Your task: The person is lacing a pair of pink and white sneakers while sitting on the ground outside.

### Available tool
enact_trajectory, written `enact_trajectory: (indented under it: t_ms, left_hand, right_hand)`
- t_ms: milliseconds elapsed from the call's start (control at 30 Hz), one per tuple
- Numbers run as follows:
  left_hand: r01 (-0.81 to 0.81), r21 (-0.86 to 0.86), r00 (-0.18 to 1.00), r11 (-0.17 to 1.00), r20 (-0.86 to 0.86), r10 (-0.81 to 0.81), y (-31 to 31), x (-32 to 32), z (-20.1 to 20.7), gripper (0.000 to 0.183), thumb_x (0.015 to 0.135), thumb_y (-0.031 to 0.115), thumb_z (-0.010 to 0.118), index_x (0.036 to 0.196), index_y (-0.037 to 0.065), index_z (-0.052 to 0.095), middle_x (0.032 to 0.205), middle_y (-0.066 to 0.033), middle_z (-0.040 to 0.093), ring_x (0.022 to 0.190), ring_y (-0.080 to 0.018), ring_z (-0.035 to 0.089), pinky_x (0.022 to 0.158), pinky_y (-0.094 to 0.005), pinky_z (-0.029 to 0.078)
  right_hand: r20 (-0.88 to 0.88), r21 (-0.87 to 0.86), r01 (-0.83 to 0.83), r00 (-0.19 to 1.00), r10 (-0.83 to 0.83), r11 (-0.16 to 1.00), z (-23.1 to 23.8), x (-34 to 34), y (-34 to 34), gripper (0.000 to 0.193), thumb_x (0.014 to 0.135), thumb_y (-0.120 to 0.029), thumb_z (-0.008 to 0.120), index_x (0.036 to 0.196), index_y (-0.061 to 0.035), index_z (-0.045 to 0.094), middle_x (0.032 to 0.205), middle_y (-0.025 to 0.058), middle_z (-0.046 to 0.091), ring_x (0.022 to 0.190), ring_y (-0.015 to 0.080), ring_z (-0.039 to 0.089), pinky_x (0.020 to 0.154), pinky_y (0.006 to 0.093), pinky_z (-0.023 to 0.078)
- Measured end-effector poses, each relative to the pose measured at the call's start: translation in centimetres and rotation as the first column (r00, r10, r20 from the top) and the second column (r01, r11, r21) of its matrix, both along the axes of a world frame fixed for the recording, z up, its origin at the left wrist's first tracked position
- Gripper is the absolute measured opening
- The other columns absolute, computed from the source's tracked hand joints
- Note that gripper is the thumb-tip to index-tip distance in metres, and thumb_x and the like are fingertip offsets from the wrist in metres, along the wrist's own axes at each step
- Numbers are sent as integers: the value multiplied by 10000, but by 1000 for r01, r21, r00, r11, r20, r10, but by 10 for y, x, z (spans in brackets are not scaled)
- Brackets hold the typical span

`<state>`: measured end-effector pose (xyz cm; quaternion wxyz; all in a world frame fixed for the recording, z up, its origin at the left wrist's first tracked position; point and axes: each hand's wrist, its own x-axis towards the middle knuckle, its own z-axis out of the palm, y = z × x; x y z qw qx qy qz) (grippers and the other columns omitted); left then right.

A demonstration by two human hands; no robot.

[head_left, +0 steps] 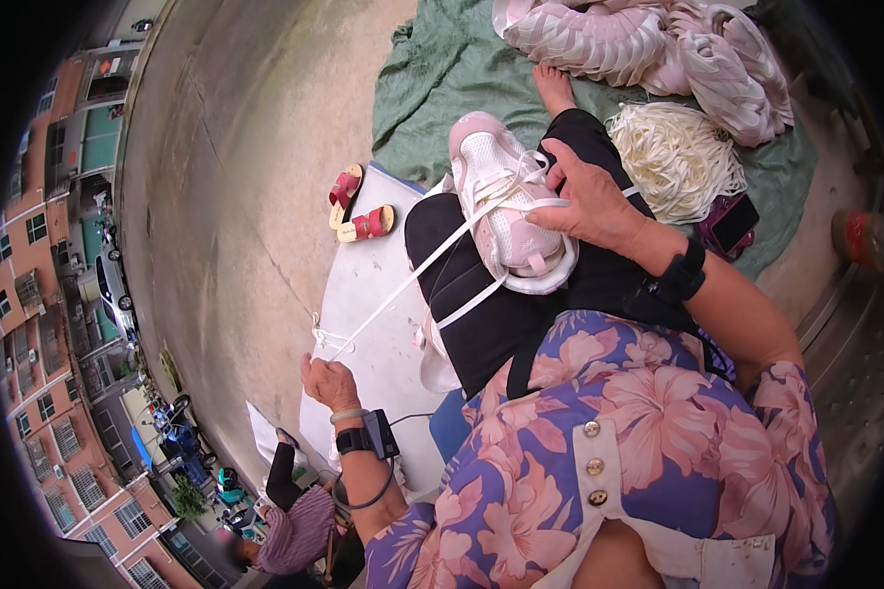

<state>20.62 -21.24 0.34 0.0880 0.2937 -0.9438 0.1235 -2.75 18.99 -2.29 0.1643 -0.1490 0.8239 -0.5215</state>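
Note:
A pink and white sneaker point(506, 211) rests on my lap over black trousers, its toe pointing away from me. White shoelace point(403, 285) is threaded through its upper part. Out to the left, my left hand point(331, 383) is closed on the lace, which stretches straight back to the sneaker; a loose bunch of lace hangs just beyond the fingers. My right hand point(599, 201) is at the sneaker's right side, with a strand of lace running in between thumb and fingers. Some of its fingers are hidden.
A heap of white laces point(673, 162) lies right on a green cloth point(422, 93), below a pile of pink and white shoe uppers point(648, 49). A dark phone-like device point(732, 224) is beside the laces. Red slippers point(366, 224) stand left. Another person point(300, 535) sits lower left.

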Motion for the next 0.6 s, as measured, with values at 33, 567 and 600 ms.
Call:
enact_trajectory:
  t_ms: [33, 567, 600]
  left_hand:
    - [60, -27, 997, 998, -47, -62, -8, 12, -3, 61, 696, 36, 543, 688, -25, 537, 1087, -261, 574, 976, -411, 543, 852, -437, 437]
    - [719, 436, 691, 541, -371, -620, 186, -166, -4, 115, 802, 139, 626, 868, 45, 625, 1074, -152, 578, 1001, -321, 518, 870, -403, 369]
    - [719, 437, 691, 540, -373, -619, 189, -169, -3, 115, 802, 139, 626, 868, 45, 625, 1074, -152, 578, 1001, -321, 518, 870, -403, 369]
  right_hand:
    - [26, 3, 2, 1000, -2, 1000, 0, -1, -1, 750, 679, -286, 679, 1271, 34, 348, 823, 162, 588, 790, 314, 602, 737, 369, 473]
    - [-58, -150, 197, 976, -208, 969, -24, -21, -23, 176, 788, -103, 533, 941, -30, 580, 684, 133, 585, 629, 262, 583, 618, 351, 463]
    - [-59, -173, 210, 973, -223, 962, -24, -18, -23, 157, 794, -80, 510, 929, -33, 576, 685, 143, 582, 634, 270, 587, 617, 352, 462]
